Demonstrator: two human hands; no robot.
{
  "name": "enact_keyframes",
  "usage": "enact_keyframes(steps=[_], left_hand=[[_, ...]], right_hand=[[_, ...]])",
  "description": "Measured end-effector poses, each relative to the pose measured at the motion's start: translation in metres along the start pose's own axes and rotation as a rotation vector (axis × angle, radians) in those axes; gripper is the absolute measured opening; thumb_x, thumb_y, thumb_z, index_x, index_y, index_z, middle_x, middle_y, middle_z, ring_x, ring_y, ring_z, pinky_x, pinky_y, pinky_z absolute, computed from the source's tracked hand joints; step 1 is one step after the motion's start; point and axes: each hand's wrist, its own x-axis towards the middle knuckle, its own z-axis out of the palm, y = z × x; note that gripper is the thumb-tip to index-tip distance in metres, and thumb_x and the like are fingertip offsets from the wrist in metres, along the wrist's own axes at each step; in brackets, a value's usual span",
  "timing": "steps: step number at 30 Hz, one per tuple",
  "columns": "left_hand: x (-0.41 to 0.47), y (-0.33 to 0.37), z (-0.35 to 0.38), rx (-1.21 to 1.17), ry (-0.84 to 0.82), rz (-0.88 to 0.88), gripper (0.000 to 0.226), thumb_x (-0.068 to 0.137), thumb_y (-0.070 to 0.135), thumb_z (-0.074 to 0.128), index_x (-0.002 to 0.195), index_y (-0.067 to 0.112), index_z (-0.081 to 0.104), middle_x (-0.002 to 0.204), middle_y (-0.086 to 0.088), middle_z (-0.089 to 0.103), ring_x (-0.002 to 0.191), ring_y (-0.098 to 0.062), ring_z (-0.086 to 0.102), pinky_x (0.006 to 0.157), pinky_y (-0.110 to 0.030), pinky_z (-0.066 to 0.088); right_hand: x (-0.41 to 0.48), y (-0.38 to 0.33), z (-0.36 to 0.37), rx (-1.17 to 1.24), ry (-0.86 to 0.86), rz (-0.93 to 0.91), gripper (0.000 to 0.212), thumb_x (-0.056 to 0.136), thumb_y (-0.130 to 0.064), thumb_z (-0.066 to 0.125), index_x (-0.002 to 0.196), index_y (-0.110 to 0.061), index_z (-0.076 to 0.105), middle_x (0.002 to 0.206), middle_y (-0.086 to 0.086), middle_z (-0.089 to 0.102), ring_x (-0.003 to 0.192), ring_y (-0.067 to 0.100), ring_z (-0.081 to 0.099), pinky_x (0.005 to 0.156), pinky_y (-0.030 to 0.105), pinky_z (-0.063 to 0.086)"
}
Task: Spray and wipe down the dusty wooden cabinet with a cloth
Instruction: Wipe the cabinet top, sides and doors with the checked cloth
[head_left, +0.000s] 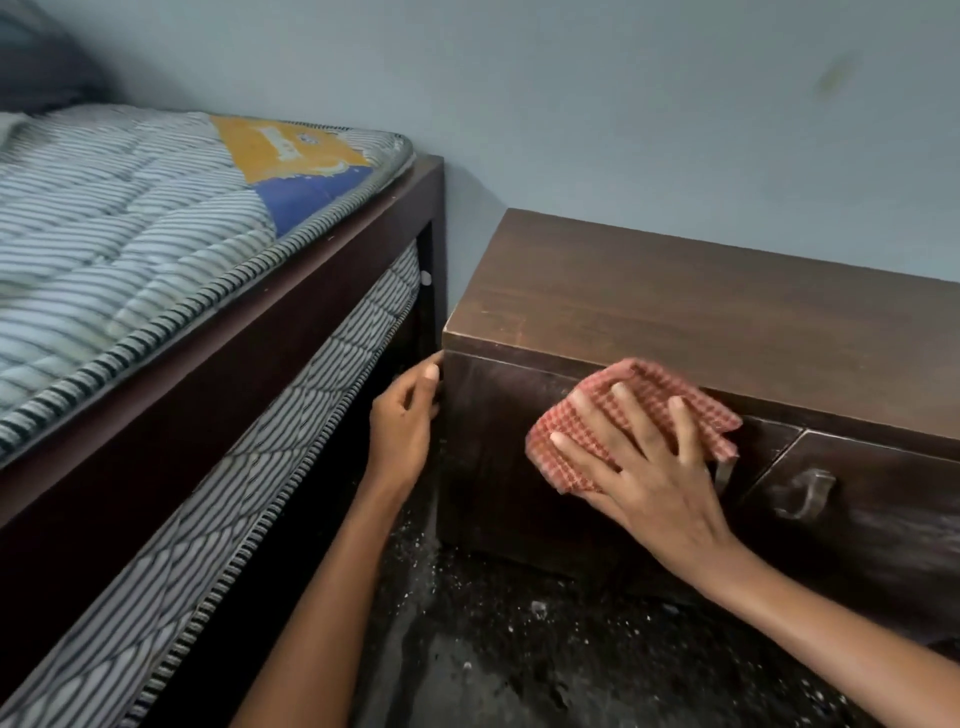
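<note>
The right hand (649, 467), fingers spread flat, presses the cloth (574, 418) on the cabinet (675, 291) front just under its top edge, whose length runs off to that hand's right, while the left hand (402, 426) curls round the corner just left of the cloth.

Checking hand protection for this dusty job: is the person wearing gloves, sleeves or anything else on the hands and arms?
No gloves. The left hand and right hand are bare, with no rings, watch or bracelet visible. Both forearms are uncovered to the frame's edge; no sleeve shows.
</note>
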Motion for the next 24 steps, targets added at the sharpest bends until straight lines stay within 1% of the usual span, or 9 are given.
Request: enact_keyframes(steps=[3,6,7,10,11,14,18,22,24], left_hand=[[-0.006,-0.009,0.000,0.055,-0.018,0.009,0.031,0.096,0.019,0.043,0.123,0.030,0.052,0.106,0.028,0.055,0.111,-0.002,0.053,0.097,-0.024,0.045],[-0.009,-0.011,0.000,0.084,-0.021,0.036,0.036,0.097,0.018,0.041,0.132,0.016,0.050,0.118,0.021,0.051,0.118,0.001,0.045,0.091,-0.004,0.039],[-0.009,-0.012,0.000,0.067,-0.023,0.025,0.036,0.097,0.019,0.040,0.132,0.015,0.050,0.121,0.017,0.051,0.120,-0.001,0.046,0.093,-0.004,0.038],[-0.008,-0.015,0.002,-0.013,-0.019,-0.015,0.037,0.099,0.026,0.034,0.131,0.017,0.051,0.129,0.006,0.056,0.121,-0.009,0.052,0.103,-0.025,0.041],[-0.009,-0.014,0.003,-0.025,-0.012,-0.014,0.038,0.099,0.028,0.032,0.130,0.017,0.052,0.126,0.004,0.059,0.117,-0.007,0.055,0.101,-0.025,0.044],[-0.010,-0.011,0.004,-0.021,-0.011,0.013,0.040,0.100,0.029,0.029,0.129,0.015,0.053,0.111,0.014,0.060,0.106,0.004,0.056,0.087,-0.008,0.046],[-0.014,-0.013,-0.005,0.163,-0.035,0.107,0.040,0.099,0.030,0.030,0.130,0.019,0.052,0.120,0.015,0.056,0.118,-0.002,0.052,0.095,-0.013,0.039],[-0.018,-0.013,-0.007,0.203,-0.038,0.102,0.038,0.099,0.031,0.030,0.129,0.024,0.052,0.109,0.024,0.057,0.111,-0.003,0.056,0.089,-0.008,0.043],[-0.019,-0.012,-0.006,0.182,-0.024,0.092,0.037,0.099,0.031,0.030,0.128,0.025,0.053,0.109,0.022,0.058,0.110,-0.006,0.057,0.090,-0.012,0.045]], right_hand=[[-0.001,-0.015,0.028,-0.073,-0.044,-0.039,0.067,0.088,-0.040,0.037,0.149,-0.027,0.015,0.159,-0.002,0.008,0.145,0.024,0.000,0.114,0.050,-0.005],[0.016,-0.029,0.037,-0.097,0.016,0.026,0.071,0.089,-0.035,0.034,0.151,-0.023,0.003,0.159,-0.001,-0.011,0.145,0.025,-0.011,0.115,0.050,-0.009],[0.025,-0.035,0.036,-0.093,0.045,0.032,0.070,0.090,-0.034,0.035,0.151,-0.021,0.004,0.159,0.000,-0.012,0.145,0.026,-0.011,0.115,0.050,-0.008],[0.056,-0.052,0.028,-0.070,0.116,0.020,0.068,0.093,-0.033,0.041,0.151,-0.019,0.010,0.159,0.000,-0.003,0.146,0.026,-0.009,0.115,0.050,-0.005],[0.064,-0.057,0.028,-0.060,0.125,0.000,0.069,0.093,-0.032,0.043,0.151,-0.017,0.010,0.159,0.000,-0.001,0.145,0.027,-0.008,0.115,0.050,-0.005],[0.071,-0.066,0.033,-0.072,0.109,-0.085,0.068,0.095,-0.029,0.039,0.151,-0.011,0.006,0.159,0.006,-0.005,0.145,0.028,-0.008,0.115,0.049,-0.006],[0.040,-0.054,0.049,-0.097,0.093,-0.161,0.064,0.092,-0.018,0.030,0.151,-0.010,0.007,0.159,0.007,-0.007,0.146,0.025,-0.006,0.116,0.046,-0.009],[0.013,-0.031,0.047,-0.116,0.141,-0.009,0.068,0.090,-0.023,0.038,0.151,-0.015,0.009,0.159,0.002,-0.008,0.146,0.021,-0.006,0.117,0.045,-0.007],[0.024,-0.027,0.037,-0.092,0.169,0.066,0.069,0.090,-0.028,0.038,0.151,-0.016,0.007,0.159,0.000,-0.010,0.146,0.020,-0.007,0.116,0.046,-0.008]])
